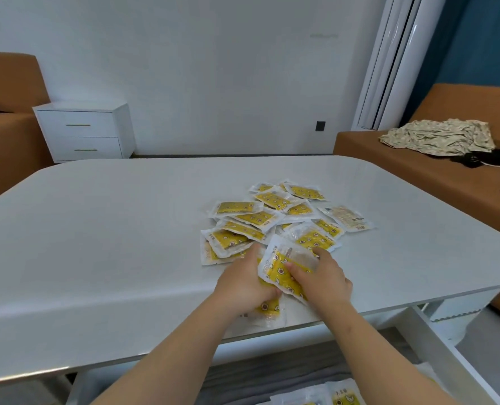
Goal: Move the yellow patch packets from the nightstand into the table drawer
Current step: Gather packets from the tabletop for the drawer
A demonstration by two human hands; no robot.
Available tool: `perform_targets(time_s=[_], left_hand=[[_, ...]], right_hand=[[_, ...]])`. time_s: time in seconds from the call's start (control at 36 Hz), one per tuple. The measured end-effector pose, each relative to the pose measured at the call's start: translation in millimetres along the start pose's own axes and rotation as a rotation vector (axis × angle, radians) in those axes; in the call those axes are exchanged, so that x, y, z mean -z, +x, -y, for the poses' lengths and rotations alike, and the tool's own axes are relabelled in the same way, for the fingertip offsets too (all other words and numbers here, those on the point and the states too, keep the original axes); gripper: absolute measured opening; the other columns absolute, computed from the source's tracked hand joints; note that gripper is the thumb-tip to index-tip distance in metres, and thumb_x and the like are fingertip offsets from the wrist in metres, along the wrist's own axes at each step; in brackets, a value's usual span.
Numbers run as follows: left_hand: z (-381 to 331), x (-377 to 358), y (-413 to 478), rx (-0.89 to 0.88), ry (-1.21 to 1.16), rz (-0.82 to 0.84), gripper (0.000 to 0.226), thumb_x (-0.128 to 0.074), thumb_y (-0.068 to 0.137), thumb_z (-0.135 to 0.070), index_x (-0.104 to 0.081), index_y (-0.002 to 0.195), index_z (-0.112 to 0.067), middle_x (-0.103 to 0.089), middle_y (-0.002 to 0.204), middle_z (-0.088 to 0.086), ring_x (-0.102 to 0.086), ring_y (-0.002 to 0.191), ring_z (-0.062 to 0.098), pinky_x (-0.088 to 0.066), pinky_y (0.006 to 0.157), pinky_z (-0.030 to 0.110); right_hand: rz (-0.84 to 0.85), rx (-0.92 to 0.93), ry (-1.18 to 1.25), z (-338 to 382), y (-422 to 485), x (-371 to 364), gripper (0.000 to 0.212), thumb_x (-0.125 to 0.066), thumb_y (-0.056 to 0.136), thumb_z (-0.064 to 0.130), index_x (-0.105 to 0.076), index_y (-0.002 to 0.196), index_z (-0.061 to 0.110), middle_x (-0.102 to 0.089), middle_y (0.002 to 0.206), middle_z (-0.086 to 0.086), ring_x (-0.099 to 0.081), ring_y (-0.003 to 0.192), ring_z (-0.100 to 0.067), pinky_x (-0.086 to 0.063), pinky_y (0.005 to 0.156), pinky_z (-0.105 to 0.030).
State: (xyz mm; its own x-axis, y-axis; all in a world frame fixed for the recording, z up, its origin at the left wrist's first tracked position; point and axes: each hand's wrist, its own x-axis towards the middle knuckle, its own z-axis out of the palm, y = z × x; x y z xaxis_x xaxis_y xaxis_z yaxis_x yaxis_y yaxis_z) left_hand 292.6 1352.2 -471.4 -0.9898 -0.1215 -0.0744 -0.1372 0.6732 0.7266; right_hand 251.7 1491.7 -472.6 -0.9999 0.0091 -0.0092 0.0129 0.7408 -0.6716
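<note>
Yellow packets [272, 217] are spread in a loose heap on the white table [96, 229]. Many of them overlap. One lies a little apart at the right side of the heap, with its pale back turned up.

A small bunch of packets is held between both hands at the near edge of the heap. The left hand [243, 285] is closed around the bunch from the left side. The right hand [322, 276] is pressed on the top packet [284, 267], with the thumb on its yellow front and the fingers curled over its far edge. More packets are tucked under the left hand, close to the table's near edge.

The drawer [436, 346] is pulled open under the table, low in the view. A few packets [339, 396] are seen at the very bottom edge, and they seem to lie inside it. How many are in there cannot be told, since most of the drawer is cut off.

The nightstand [82, 133] is far back by the wall, well apart from the table. Nothing yellow is seen on its top, so that part of the job looks done.

So the task seems partly done. The packets are off the nightstand, and some look to be put away. Most of them are on the table and not yet in the drawer. The bunch in the hands is likely the next lot to be dropped in. After that, the rest of the heap is left to be gathered and moved, probably in a few more handfuls.
</note>
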Motion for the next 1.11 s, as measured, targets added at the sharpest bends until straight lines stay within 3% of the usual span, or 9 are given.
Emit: perform_targets(time_s=[0.11, 0.22, 0.31, 0.42, 0.56, 0.64, 0.72, 0.89, 1.11], left_hand=[[-10.2, 1.7, -1.7, 0.038, -0.031, 0.065, 0.095, -0.077, 0.051, -0.049, -0.034, 0.134, -0.037, -0.054, 0.125, -0.016, -0.054, 0.114, 0.014, -0.046, 0.097, 0.04], [-8.1, -3.3, 2.2, 0.086, -0.002, 0.087, 0.086, -0.064, 0.03, -0.063, -0.054, 0.112, -0.039, -0.064, 0.106, -0.015, -0.06, 0.103, 0.014, -0.048, 0.092, 0.042], [-11.6, -4.2, -0.8, 0.124, -0.029, 0.06, 0.071, -0.066, 0.037, -0.059, -0.06, 0.104, -0.035, -0.066, 0.102, -0.013, -0.06, 0.1, 0.015, -0.048, 0.093, 0.042], [-9.4, -9.9, -7.0, 0.119, -0.116, -0.061, 0.065, -0.065, 0.048, -0.063, -0.056, 0.106, -0.035, -0.065, 0.101, -0.016, -0.06, 0.098, 0.012, -0.049, 0.089, 0.041], [-1.3, -4.5, -13.7, 0.114, -0.298, -0.234, 0.047, -0.073, 0.077, -0.023, -0.045, 0.115, -0.026, -0.056, 0.102, -0.01, -0.054, 0.095, 0.014, -0.043, 0.078, 0.027], [10.3, 9.4, -12.8, 0.153, -0.367, -0.275, 0.039, -0.071, 0.078, -0.013, -0.047, 0.107, -0.023, -0.06, 0.1, -0.004, -0.057, 0.093, 0.018, -0.044, 0.077, 0.028], [26.6, 26.7, -11.2, 0.234, -0.438, -0.244, 0.04, -0.071, 0.077, -0.007, -0.047, 0.105, -0.022, -0.062, 0.097, 0.0, -0.061, 0.096, 0.025, -0.05, 0.089, 0.039], [36.3, 38.2, -10.5, 0.249, -0.547, -0.188, 0.046, -0.074, 0.078, -0.011, -0.044, 0.111, -0.022, -0.062, 0.105, 0.005, -0.064, 0.097, 0.027, -0.052, 0.089, 0.047], [30.2, 21.8, -13.6, 0.141, -0.362, -0.374, 0.034, -0.067, 0.084, -0.032, -0.041, 0.104, -0.03, -0.055, 0.089, -0.013, -0.058, 0.087, 0.015, -0.048, 0.076, 0.029]], right_hand=[[0.008, 0.003, 0.409, -0.5, -5.3, 0.8, 0.044, -0.064, 0.087, 0.023, -0.052, 0.129, 0.024, -0.055, 0.116, 0.001, -0.057, 0.093, -0.014, -0.048, 0.091, -0.035], [-0.016, -0.009, 0.53, -0.5, -3.8, -2.3, 0.027, -0.066, 0.085, 0.018, -0.063, 0.11, 0.026, -0.059, 0.107, 0.002, -0.058, 0.101, -0.016, -0.051, 0.09, -0.037], [0.001, -0.005, 0.639, 2.0, -4.5, -3.4, 0.011, -0.067, 0.084, 0.02, -0.063, 0.09, 0.03, -0.061, 0.092, 0.011, -0.059, 0.088, -0.007, -0.052, 0.076, -0.027], [-0.044, 0.003, 0.599, 1.4, -4.4, -8.4, 0.007, -0.062, 0.088, 0.023, -0.062, 0.095, 0.022, -0.061, 0.087, 0.009, -0.057, 0.079, -0.004, -0.046, 0.071, -0.022], [-0.143, -0.001, 0.424, 2.8, -2.6, -12.2, 0.011, -0.049, 0.095, 0.022, -0.051, 0.09, 0.013, -0.054, 0.076, 0.002, -0.049, 0.064, -0.007, -0.036, 0.054, -0.019], [-0.157, 0.008, 0.209, 6.1, -1.3, -19.3, 0.017, -0.047, 0.095, 0.024, -0.054, 0.098, 0.008, -0.06, 0.091, -0.008, -0.056, 0.09, -0.025, -0.043, 0.073, -0.033], [-0.176, -0.055, 0.023, 10.0, -1.3, -21.5, 0.029, -0.041, 0.097, 0.029, -0.05, 0.116, 0.01, -0.06, 0.111, -0.01, -0.049, 0.113, -0.028, -0.035, 0.092, -0.037], [-0.223, -0.122, 0.058, 13.9, 1.1, -22.7, 0.034, -0.031, 0.1, 0.028, -0.044, 0.118, 0.003, -0.058, 0.117, -0.017, -0.047, 0.115, -0.035, -0.033, 0.094, -0.041], [-0.13, -0.088, -0.202, 16.9, 4.4, -28.8, 0.055, -0.036, 0.094, 0.051, -0.043, 0.128, 0.009, -0.048, 0.132, -0.01, -0.04, 0.123, -0.029, -0.031, 0.098, -0.039]])
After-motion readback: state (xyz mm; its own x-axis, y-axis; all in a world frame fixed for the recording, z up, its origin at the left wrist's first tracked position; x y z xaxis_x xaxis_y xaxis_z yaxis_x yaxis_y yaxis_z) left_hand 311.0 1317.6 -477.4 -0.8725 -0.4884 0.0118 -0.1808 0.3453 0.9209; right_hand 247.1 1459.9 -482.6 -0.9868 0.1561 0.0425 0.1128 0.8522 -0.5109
